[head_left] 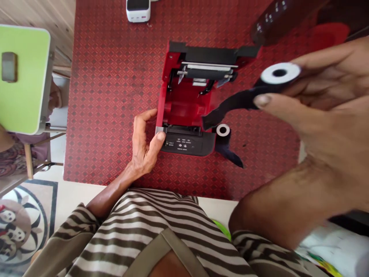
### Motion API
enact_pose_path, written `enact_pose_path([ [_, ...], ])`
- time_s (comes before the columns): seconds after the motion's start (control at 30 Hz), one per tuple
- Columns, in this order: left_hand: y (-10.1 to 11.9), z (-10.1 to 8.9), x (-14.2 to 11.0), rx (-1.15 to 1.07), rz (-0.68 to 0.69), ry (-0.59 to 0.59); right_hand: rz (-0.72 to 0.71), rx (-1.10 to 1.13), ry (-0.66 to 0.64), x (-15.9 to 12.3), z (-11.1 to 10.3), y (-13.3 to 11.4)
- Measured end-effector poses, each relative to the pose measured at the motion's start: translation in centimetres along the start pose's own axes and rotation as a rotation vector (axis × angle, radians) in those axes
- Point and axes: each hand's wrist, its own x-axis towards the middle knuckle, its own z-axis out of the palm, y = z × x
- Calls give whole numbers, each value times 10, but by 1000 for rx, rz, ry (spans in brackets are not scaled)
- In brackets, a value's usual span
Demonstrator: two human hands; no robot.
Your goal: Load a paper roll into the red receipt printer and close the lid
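Note:
A red and black label printer [184, 109] stands on the table with its lid raised and its red inner bay showing. My left hand [145, 142] grips its front left corner, the thumb on the black button panel and the fingers along the side. In my right hand [319, 100], close to the camera, is a ribbon roll [281, 73] with a white end and a dark centre hole. Its loose black strip hangs toward the printer's right side, the tip overlapping the bay's edge. Beside the printer's front right corner rests a second ribbon roll [223, 130], its dark tail trailing on the table.
The table [109, 77] has a red patterned cover. A white device with a dark screen [138, 10] sits at the back. Dark brown and red objects [328, 34] occupy the back right. To the left stands a green-topped table [24, 92], with a person's foot beside it.

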Motion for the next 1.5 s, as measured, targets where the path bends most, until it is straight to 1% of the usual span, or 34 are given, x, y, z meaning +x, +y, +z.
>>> enact_pose_path([
  [0.07, 0, 0, 1, 6, -1, 16, 99, 57, 171, 12, 10, 27],
  [0.1, 0, 0, 1, 8, -3, 18, 152, 59, 178, 17, 16, 39],
  [0.13, 0, 0, 2, 8, -3, 16, 184, 69, 218, 20, 24, 51],
  [0.17, 0, -1, 3, 4, 0, 12, 215, 87, 222, 21, 32, 60],
  [0.23, -1, -1, 3, -3, 7, 8, 238, 121, 201, 19, 47, 75],
  [0.3, -2, 0, 4, -1, 31, 24, 235, 146, 133, 13, 62, 83],
  [0.4, -2, 1, 4, 8, 46, 42, 262, 184, 26, 4, 79, 87],
  [0.5, -1, 1, 4, 5, 40, 34, 287, 200, -36, 0, 88, 87],
  [0.6, 0, 0, 4, 1, 44, 38, 280, 204, -52, -3, 88, 84],
  [0.77, -4, -1, 3, 4, 39, 37, 273, 236, -96, -12, 80, 76],
  [0.83, -7, -1, 3, 9, 40, 37, 264, 247, -98, -18, 74, 79],
  [0.87, -8, -1, 2, 17, 34, 37, 255, 242, -75, -22, 70, 81],
  [0.93, -10, 0, 2, 25, 31, 41, 240, 223, -31, -31, 58, 89],
  [0.97, -11, -1, 3, 20, 33, 40, 238, 223, -37, -36, 52, 93],
  [1.0, -12, -1, 3, 8, 38, 35, 242, 231, -69, -42, 45, 96],
  [1.1, -11, -3, 3, -20, 50, 13, 249, 277, -276, -56, 31, 99],
  [1.13, -10, -3, 3, -12, 42, 11, 244, 284, -324, -59, 29, 98],
  [1.2, -7, -3, 4, 20, 35, 22, 228, 292, -371, -62, 32, 94],
  [1.37, -5, 0, 6, 31, 77, 38, 202, 328, -386, -56, 51, 86],
  [1.43, -6, 0, 6, 17, 89, 36, 196, 317, -360, -53, 49, 82],
  [1.5, -5, 0, 5, 10, 76, 29, 173, 299, -309, -52, 35, 71],
])
